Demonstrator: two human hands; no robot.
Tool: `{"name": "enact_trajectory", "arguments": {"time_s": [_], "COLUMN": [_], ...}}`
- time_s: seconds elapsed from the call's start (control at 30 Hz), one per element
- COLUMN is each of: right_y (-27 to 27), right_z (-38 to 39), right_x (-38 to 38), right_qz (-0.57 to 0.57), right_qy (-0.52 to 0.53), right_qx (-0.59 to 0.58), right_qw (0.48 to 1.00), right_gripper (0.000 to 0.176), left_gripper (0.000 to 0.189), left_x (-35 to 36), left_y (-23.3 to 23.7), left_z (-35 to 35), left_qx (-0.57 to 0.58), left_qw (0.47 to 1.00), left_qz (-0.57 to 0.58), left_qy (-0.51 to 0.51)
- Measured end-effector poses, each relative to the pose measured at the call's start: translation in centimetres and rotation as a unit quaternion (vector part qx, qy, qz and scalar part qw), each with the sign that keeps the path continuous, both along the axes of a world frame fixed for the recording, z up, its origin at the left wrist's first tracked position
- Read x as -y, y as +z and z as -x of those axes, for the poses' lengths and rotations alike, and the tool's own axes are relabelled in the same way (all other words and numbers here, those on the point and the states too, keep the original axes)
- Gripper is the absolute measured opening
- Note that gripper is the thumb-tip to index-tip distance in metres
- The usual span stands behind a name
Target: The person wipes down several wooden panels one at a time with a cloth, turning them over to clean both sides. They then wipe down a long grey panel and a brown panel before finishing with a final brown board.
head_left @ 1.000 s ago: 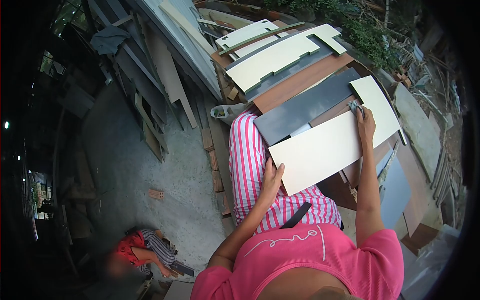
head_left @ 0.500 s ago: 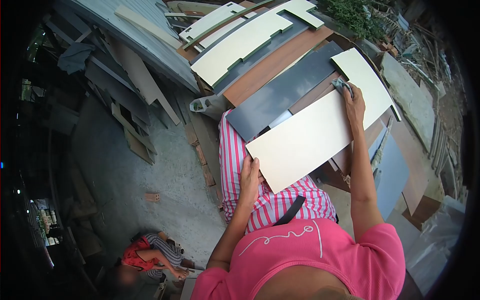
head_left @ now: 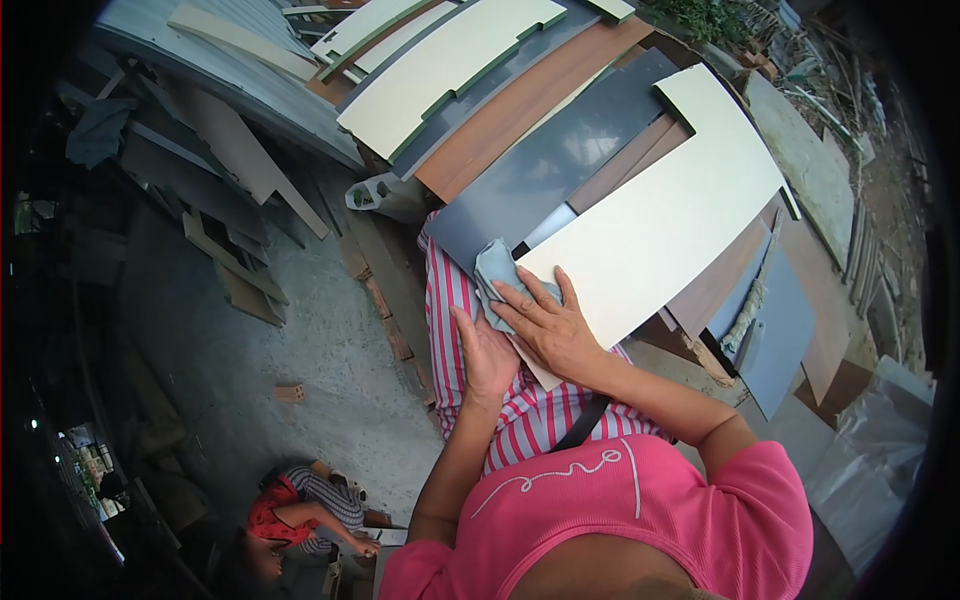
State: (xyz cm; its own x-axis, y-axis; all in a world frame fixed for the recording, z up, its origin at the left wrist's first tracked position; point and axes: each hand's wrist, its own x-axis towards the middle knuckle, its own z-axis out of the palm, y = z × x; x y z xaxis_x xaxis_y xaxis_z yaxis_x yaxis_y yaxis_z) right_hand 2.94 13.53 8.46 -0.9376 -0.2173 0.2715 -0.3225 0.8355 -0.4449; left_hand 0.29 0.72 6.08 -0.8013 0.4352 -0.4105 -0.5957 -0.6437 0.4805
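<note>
The right hand, its fingers spread, presses a grey-blue cloth against the near left corner of the cream board, which lies slanting across the striped lap. Beside that same corner the left hand is open, its thumb apart from its fingers.

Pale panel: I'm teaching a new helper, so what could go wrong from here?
The cloth, bunched at the near corner of the pale panel, might snag. The right hand lies over that edge and could get scraped. The left hand is open, so the panel might slide on the boards beneath.
</note>
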Motion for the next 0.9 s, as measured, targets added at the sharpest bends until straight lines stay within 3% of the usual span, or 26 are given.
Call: {"name": "enact_trajectory", "arguments": {"time_s": [0.1, 0.23, 0.37, 0.43, 0.47, 0.53, 0.63, 0.67, 0.7, 0.73, 0.83, 0.9], "right_y": [-0.1, -1.4, -3.4, -0.5, 0.6, 2.9, 5.3, 5.1, 3.9, 2.1, 1.8, 2.4], "right_z": [0.6, 2.1, 1.8, 1.4, 1.1, 0.6, -1.7, -2.6, -3.3, -4.2, -4.3, -3.7], "right_x": [-4.4, -15.1, -27.8, -27.6, -26.4, -20.0, -7.9, -4.9, -2.9, -1.5, -2.7, -5.7], "right_qz": [-0.043, -0.123, -0.076, -0.070, -0.072, 0.073, 0.157, 0.200, 0.157, 0.123, 0.090, 0.069], "right_qy": [-0.060, -0.269, -0.457, -0.492, -0.489, -0.384, -0.150, -0.041, 0.063, 0.097, 0.056, -0.038], "right_qx": [0.027, 0.044, 0.007, 0.010, 0.009, 0.004, 0.075, 0.142, 0.095, 0.062, 0.069, 0.077], "right_qw": [0.997, 0.954, 0.886, 0.868, 0.869, 0.920, 0.973, 0.969, 0.981, 0.986, 0.992, 0.994], "right_gripper": [0.047, 0.042, 0.035, 0.029, 0.029, 0.025, 0.027, 0.027, 0.025, 0.022, 0.021, 0.020], "left_gripper": [0.086, 0.083, 0.080, 0.079, 0.077, 0.077, 0.077, 0.075, 0.074, 0.068, 0.063, 0.069], "left_x": [0.2, 0.3, 0.2, 0.2, 0.1, 0.0, -0.1, -0.2, -0.3, 0.1, 0.1, 0.0], "left_y": [-0.6, -1.3, -1.8, -1.5, -1.5, -2.1, -2.4, -2.4, -2.3, -2.1, -2.6, -3.1], "left_z": [0.3, 0.4, 0.4, 0.5, 0.4, 0.4, 0.0, -0.1, -0.2, -0.5, -0.7, -0.6], "left_qx": [-0.003, 0.004, -0.017, -0.027, -0.032, -0.029, -0.027, -0.025, -0.024, -0.010, -0.064, -0.032], "left_qw": [0.999, 0.999, 1.000, 0.999, 0.999, 0.999, 0.999, 0.999, 0.999, 0.998, 0.993, 0.997], "left_qz": [-0.032, -0.037, -0.008, -0.009, -0.007, -0.006, 0.011, 0.020, 0.027, 0.045, 0.077, 0.033], "left_qy": [-0.019, -0.007, -0.013, -0.019, -0.024, -0.023, -0.031, -0.032, -0.033, -0.046, -0.070, -0.060]}}
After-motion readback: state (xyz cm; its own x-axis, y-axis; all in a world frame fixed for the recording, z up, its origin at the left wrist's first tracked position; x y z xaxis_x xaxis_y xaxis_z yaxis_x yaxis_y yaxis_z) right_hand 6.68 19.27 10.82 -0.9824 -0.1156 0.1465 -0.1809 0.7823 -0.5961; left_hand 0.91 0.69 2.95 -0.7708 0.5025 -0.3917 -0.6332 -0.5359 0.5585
